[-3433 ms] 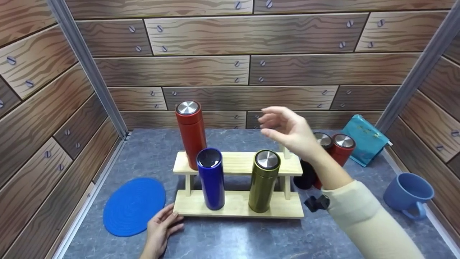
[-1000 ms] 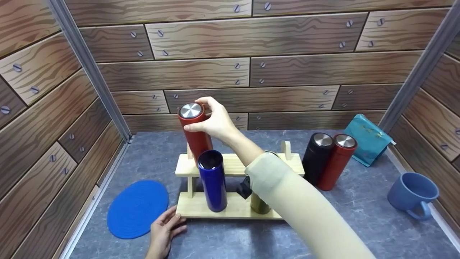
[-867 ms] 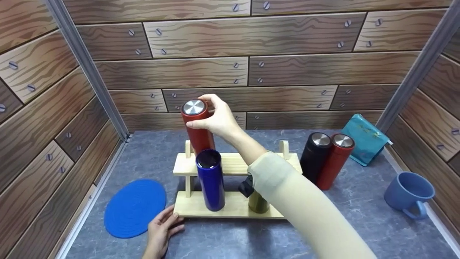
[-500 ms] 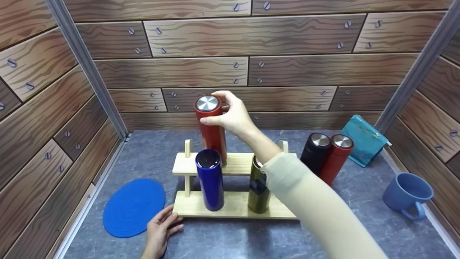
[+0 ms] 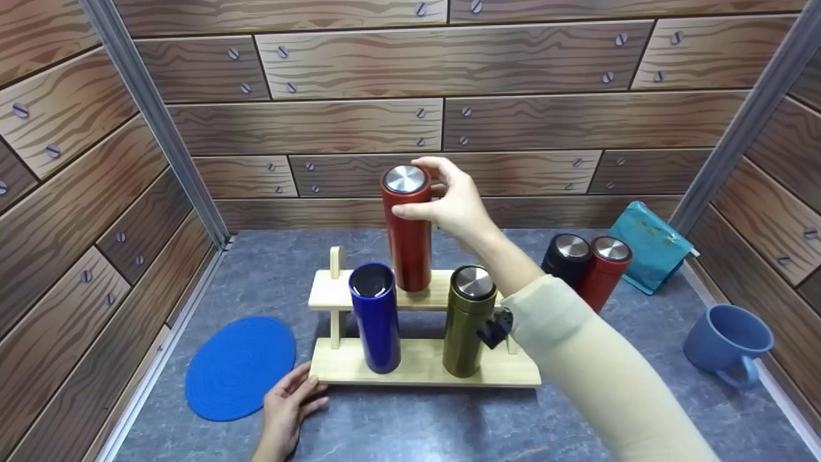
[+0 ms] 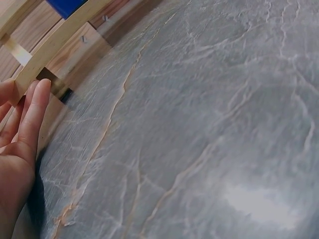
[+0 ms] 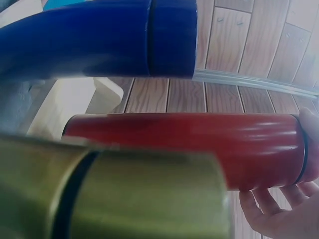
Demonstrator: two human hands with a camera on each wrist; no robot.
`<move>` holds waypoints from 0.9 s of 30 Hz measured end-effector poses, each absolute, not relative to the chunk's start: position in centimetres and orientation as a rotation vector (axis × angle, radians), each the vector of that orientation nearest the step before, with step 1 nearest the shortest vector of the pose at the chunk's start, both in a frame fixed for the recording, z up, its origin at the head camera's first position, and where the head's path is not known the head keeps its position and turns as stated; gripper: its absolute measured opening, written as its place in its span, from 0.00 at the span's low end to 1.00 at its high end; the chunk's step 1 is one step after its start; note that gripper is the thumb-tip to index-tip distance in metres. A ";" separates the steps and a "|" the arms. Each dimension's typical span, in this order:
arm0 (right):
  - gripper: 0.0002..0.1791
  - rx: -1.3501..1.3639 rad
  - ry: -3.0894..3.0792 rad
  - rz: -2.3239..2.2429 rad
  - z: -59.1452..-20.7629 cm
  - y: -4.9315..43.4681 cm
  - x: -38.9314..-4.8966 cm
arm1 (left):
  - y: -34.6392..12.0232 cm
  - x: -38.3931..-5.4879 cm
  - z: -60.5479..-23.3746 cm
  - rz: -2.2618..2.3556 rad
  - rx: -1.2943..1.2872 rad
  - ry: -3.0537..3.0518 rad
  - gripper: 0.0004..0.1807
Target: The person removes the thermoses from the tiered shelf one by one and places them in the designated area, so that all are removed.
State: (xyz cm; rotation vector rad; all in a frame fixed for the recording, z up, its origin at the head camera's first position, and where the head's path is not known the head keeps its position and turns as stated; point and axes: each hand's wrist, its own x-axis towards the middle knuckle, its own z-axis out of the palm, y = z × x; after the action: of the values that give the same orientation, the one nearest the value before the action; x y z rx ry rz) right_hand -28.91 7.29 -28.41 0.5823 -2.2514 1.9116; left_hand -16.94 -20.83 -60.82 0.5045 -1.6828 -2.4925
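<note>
In the head view, my right hand [image 5: 458, 202] grips a red thermos [image 5: 410, 244] near its silver-topped lid. The thermos is upright over the middle of a two-tier wooden stand's upper shelf; whether its base touches the shelf I cannot tell. My left hand [image 5: 285, 410] pinches the front left corner of the wooden stand [image 5: 417, 362], thumb and fingers at the lower board, as the left wrist view also shows. On that lower board stand a blue thermos [image 5: 378, 327] and an olive-green thermos [image 5: 471, 327]. The right wrist view shows the red thermos [image 7: 189, 144] held by its lid end.
Right of the stand are a black thermos [image 5: 564, 260] and another red thermos [image 5: 603, 273], side by side. Behind them sits a teal pouch [image 5: 651, 247]. A blue mug [image 5: 721, 343] is at far right; a round blue mat [image 5: 240, 369] lies left. Wood-patterned panels enclose the table.
My right hand came over to the red thermos, took hold of it and shifted it rightwards from the upper shelf's left end to its middle. The left hand stayed at the stand's corner.
</note>
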 end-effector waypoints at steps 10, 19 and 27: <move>0.40 0.535 -2.234 1.881 -28.7 10.2 -28.6 | -20.8 -17.0 -60.6 -2.501 0.520 -1.674 0.31; 0.40 0.486 -2.237 1.871 -29.3 12.6 -28.0 | -20.8 -16.8 -60.7 -2.503 0.510 -1.674 0.31; 0.40 0.476 -2.241 1.820 -29.3 14.7 -27.2 | -20.8 -16.9 -60.7 -2.508 0.515 -1.663 0.31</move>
State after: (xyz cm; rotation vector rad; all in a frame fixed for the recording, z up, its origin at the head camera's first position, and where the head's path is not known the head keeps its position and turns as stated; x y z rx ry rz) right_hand -27.22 14.65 -29.31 0.4760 -2.2414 1.8195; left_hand -16.86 -20.77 -60.67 0.5149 -1.6631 -2.5077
